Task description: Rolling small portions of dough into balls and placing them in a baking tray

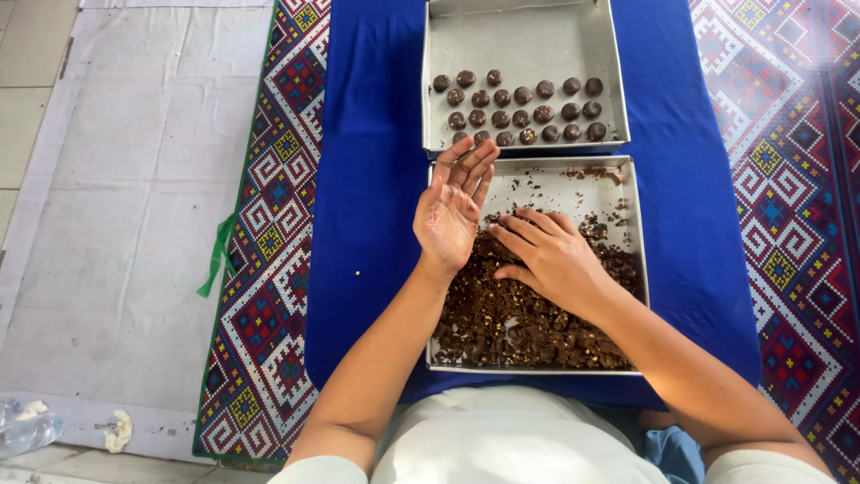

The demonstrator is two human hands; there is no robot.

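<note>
The right hand (554, 260) lay palm down on the brown crumbly mixture (524, 314), its fingers loosely spread and pointing left and away from the person, gripping nothing that could be seen. The left hand (452, 208) stood just beside it, open and empty, palm turned toward the right hand, fingers stretched up toward the far tray, the two hands nearly touching at the fingertips. The mixture filled the near half of the near tray (632, 269), a shallow square metal tray, heaped mostly toward the person, with only scattered crumbs along its far edge. The far tray (520, 36), also one square metal tray, touched the near one edge to edge, so the pair ran in a line straight away from the person. In it sat about twenty-three small round dark balls (524, 112), set in three rough rows running left to right across its near part, the rest of its floor bare. Both trays rested on a blue cloth (367, 197), which lay over a patterned mat (269, 224) on the floor.
</note>
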